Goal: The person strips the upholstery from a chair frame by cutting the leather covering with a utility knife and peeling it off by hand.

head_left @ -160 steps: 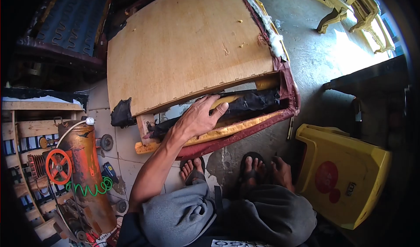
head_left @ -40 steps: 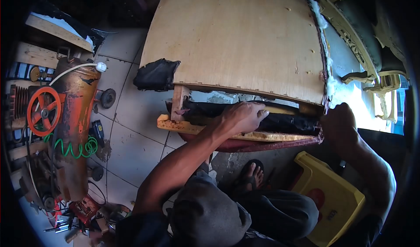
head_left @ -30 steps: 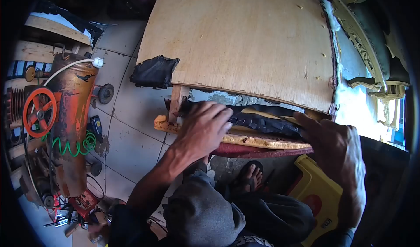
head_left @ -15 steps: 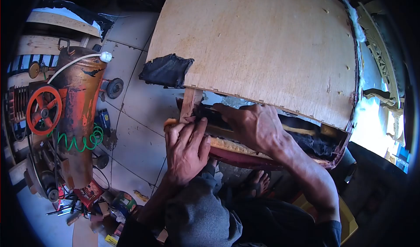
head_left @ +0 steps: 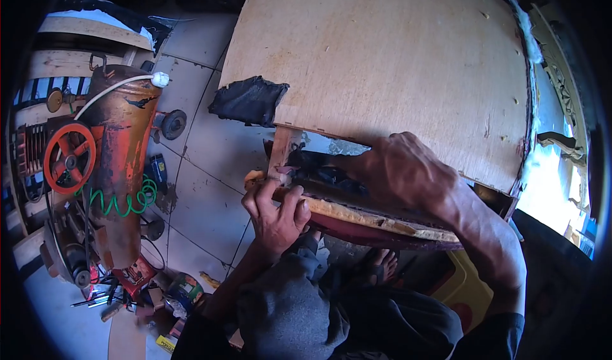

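My left hand (head_left: 277,218) has its fingers curled over the left end of the foam-edged rail (head_left: 357,214), below a short wooden post (head_left: 282,148). My right hand (head_left: 408,172) reaches into the gap between the plywood panel (head_left: 382,60) and the rail, its fingertips at the black fabric (head_left: 319,167); whether they grip it is hidden. Maroon upholstery (head_left: 344,229) runs along the rail's near side. A loose black flap (head_left: 248,100) hangs from the panel's left corner.
An orange-brown compressor tank (head_left: 121,162) with a red wheel (head_left: 70,158) and green coiled hose (head_left: 121,201) stands at left. Mixed tools and cans (head_left: 153,296) lie below it. A yellow stool (head_left: 468,290) is at lower right; carved furniture (head_left: 561,86) stands at far right.
My right hand came into view and reached left across the frame into the gap. My left hand moved from the black fabric to the rail's left end. The view shifted, placing the panel further right.
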Motion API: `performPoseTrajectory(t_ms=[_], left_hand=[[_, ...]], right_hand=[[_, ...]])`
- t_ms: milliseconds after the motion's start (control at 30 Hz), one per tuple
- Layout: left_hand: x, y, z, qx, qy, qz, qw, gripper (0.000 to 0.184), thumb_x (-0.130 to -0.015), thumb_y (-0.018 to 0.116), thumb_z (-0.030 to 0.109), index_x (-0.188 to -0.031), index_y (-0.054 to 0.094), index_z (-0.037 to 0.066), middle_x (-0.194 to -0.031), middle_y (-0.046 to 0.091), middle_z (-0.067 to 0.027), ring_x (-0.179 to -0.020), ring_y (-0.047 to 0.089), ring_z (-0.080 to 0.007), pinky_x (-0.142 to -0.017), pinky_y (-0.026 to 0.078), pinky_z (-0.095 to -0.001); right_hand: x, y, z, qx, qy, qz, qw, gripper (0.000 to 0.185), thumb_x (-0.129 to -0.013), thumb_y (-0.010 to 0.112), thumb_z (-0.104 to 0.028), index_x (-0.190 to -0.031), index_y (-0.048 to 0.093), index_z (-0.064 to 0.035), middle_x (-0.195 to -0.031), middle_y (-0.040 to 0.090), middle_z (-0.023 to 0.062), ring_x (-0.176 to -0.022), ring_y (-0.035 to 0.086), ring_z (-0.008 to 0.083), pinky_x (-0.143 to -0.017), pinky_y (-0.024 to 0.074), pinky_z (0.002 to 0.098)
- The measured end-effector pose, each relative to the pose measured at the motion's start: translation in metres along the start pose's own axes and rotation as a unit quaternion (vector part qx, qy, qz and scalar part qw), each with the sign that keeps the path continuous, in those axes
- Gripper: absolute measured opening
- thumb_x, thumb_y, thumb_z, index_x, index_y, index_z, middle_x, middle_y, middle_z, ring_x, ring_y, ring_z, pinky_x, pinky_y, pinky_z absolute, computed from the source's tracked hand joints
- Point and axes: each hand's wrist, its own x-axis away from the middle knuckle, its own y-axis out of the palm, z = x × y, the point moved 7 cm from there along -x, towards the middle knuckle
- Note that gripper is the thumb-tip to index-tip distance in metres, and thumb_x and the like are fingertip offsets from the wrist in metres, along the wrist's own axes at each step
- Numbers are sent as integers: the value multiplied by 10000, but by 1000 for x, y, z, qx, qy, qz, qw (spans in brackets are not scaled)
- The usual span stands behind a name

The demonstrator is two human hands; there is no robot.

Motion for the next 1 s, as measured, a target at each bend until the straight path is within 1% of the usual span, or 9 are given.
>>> performPoseTrajectory(t_ms=[267,467,600,667,733,767,867,933,1000], left_hand=[[-5,0,1,4,13,-1,1000,322,-1028,567,379,-1048,748,113,-1317,531,-164,-1236,417,-364,-1067,383,-496],[-23,-7,8,57,5,-24,998,245,-956,660,252,-1117,749,91,-1331,534,-172,-1246,416,-377,-1082,363,-499],[-60,-13,10,43,-6,-68,997,283,-906,734,169,-1178,759,95,-1356,526,-179,-1254,414,-373,-1079,360,-491],[-60,-8,6,43,-23,-74,996,230,-895,761,163,-1114,771,92,-1324,560,-152,-1228,436,-357,-1064,367,-478],[-48,-5,2,62,-25,-43,997,168,-892,772,154,-1047,780,90,-1250,603,-119,-1179,464,-340,-1041,377,-464],[-48,-8,3,74,-36,-28,996,121,-892,776,148,-1000,781,92,-1175,627,-94,-1141,481,-326,-1021,382,-456],[-49,-9,-1,107,-66,-36,991,115,-885,785,144,-990,783,96,-1136,613,-95,-1136,479,-316,-1002,383,-450],[-44,-8,1,102,-70,-9,992,112,-883,789,145,-983,784,96,-1106,602,-94,-1120,476,-312,-987,383,-445],[-40,-5,0,95,-78,12,992,109,-880,794,145,-977,785,96,-1077,591,-92,-1105,473,-308,-971,382,-439]], right_hand=[[47,-22,6,74,37,-79,993,361,-965,640,-171,-1310,734,-219,-727,731,137,-640,747,286,-609,596,422],[89,-46,15,113,118,-152,975,381,-958,648,-131,-1318,733,-222,-715,730,130,-621,742,275,-604,595,417],[81,-50,9,15,138,36,990,370,-960,682,-86,-1311,748,-184,-658,702,103,-570,718,241,-550,558,397],[66,-27,-5,-2,94,85,992,334,-980,687,-101,-1303,750,-156,-640,684,97,-482,630,220,-479,500,414],[55,-12,-11,0,66,142,988,312,-973,688,-112,-1273,759,-153,-623,668,93,-465,609,210,-468,490,406],[47,-6,-11,-3,63,141,988,312,-973,688,-112,-1273,759,-153,-623,668,93,-465,609,210,-468,490,406],[26,7,-12,2,91,119,989,315,-953,685,-118,-1253,766,-167,-633,680,100,-484,640,213,-471,503,396],[9,11,-22,-2,59,102,993,278,-993,606,-160,-1235,741,-167,-697,716,149,-565,719,277,-505,555,445],[-6,10,-22,16,67,59,996,259,-1006,585,-186,-1210,742,-155,-701,718,146,-576,722,288,-527,570,456]])
